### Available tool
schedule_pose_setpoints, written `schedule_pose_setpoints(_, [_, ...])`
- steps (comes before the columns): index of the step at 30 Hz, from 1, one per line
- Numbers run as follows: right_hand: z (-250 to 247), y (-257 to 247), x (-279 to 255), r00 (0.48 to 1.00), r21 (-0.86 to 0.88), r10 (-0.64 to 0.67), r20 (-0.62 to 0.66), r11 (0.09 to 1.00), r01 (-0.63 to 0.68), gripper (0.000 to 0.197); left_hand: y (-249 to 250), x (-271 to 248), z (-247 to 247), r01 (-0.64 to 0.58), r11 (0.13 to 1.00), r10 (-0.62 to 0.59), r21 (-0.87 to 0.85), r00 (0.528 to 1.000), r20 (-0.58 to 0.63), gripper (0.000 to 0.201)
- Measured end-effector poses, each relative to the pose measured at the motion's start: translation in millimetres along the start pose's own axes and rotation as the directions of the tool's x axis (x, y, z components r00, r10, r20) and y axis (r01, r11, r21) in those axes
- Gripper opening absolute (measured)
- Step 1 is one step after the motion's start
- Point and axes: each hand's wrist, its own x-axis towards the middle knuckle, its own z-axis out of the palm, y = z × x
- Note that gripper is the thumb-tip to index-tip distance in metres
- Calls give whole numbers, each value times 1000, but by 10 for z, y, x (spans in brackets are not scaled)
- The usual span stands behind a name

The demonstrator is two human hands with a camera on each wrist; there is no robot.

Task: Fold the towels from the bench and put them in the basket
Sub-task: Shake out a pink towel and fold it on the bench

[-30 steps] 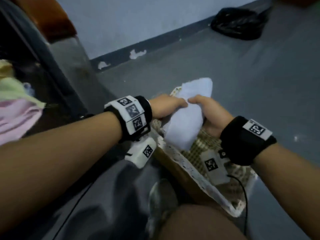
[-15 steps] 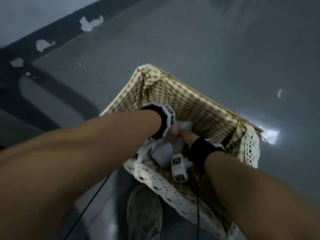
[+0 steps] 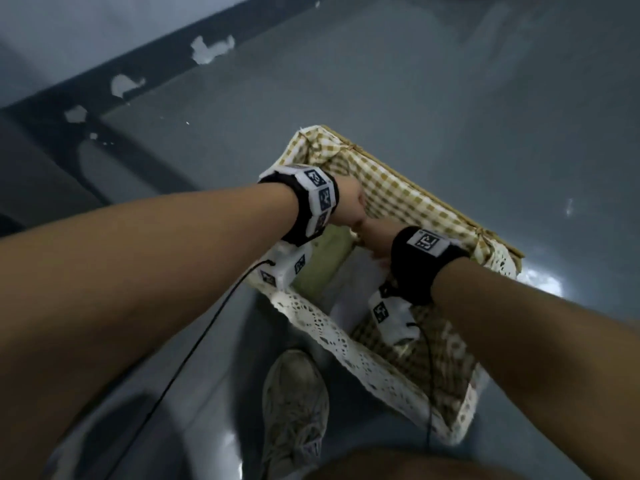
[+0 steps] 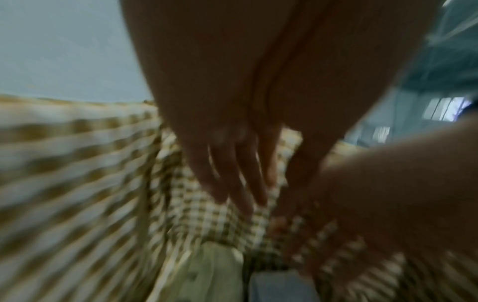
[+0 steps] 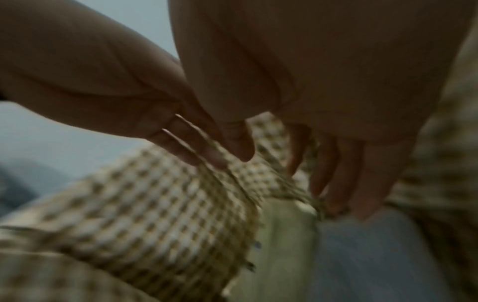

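Observation:
The basket (image 3: 408, 199), lined with yellow-checked cloth and edged in white lace, stands on the floor. A folded green towel (image 3: 322, 261) lies inside along its left wall. A pale folded towel (image 3: 349, 292) lies next to it. Both hands are down in the basket's far end. My left hand (image 3: 351, 206) has straight fingers (image 4: 238, 179) over the checked lining and holds nothing. My right hand (image 3: 375, 244) also has its fingers (image 5: 333, 183) extended, their tips at the far end of the pale towel (image 5: 375, 255), beside the green towel (image 5: 279, 245).
Grey floor (image 3: 450, 98) surrounds the basket. My shoe (image 3: 294, 403) stands just before its near lace edge (image 3: 346, 344). A dark skirting with chipped paint (image 3: 138, 81) runs along the wall at upper left. Black cables hang from both wrist cameras.
A second ago both hands held the pale folded towel above the basket. They lowered it in beside the green towel, and now the fingers are straight and off it.

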Motion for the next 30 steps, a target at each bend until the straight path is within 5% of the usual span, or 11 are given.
schedule_pose_setpoints(3, [-5, -464, -410, 994, 40, -108, 23, 993, 107, 22, -26, -558, -459, -18, 988, 4, -153, 995, -98, 28])
schedule_pose_setpoints(7, [140, -1120, -996, 936, -29, -340, 95, 938, 344, 20, -345, -1476, -877, -8, 989, -41, -150, 947, -317, 29])
schedule_pose_setpoints(11, [652, -1725, -1625, 813, -222, -480, 329, 797, 561, 22, -848, -2585, -982, 78, 988, -133, -137, 874, -467, 26])
schedule_pose_setpoints(15, [1426, -2236, -2125, 650, -361, -439, 621, 576, 734, 15, -1447, -3636, -731, 204, 966, -257, -158, 807, -532, 27])
schedule_pose_setpoints(18, [2128, -2517, -2394, 573, -319, -422, 703, 533, 784, 8, -1963, -4321, -432, 254, 930, -365, -266, 723, -586, 36])
schedule_pose_setpoints(21, [2840, -2727, -2525, 483, -297, -552, 680, 394, 870, 24, -2497, -4865, -89, 397, 855, -518, -334, 648, -558, 45])
schedule_pose_setpoints(25, [3488, -2820, -2533, 393, -420, -640, 661, 118, 900, 49, -3097, -5316, 343, 681, 699, -696, -217, 581, -421, 67])
schedule_pose_setpoints(27, [3682, -2844, -2503, 365, -496, -646, 670, -23, 868, 61, -3293, -5449, 471, 709, 666, -722, -233, 533, -441, 60])
schedule_pose_setpoints(30, [3873, -2891, -2494, 352, -539, -665, 658, -90, 837, 78, -3481, -5508, 536, 699, 677, -693, -229, 501, -518, 34])
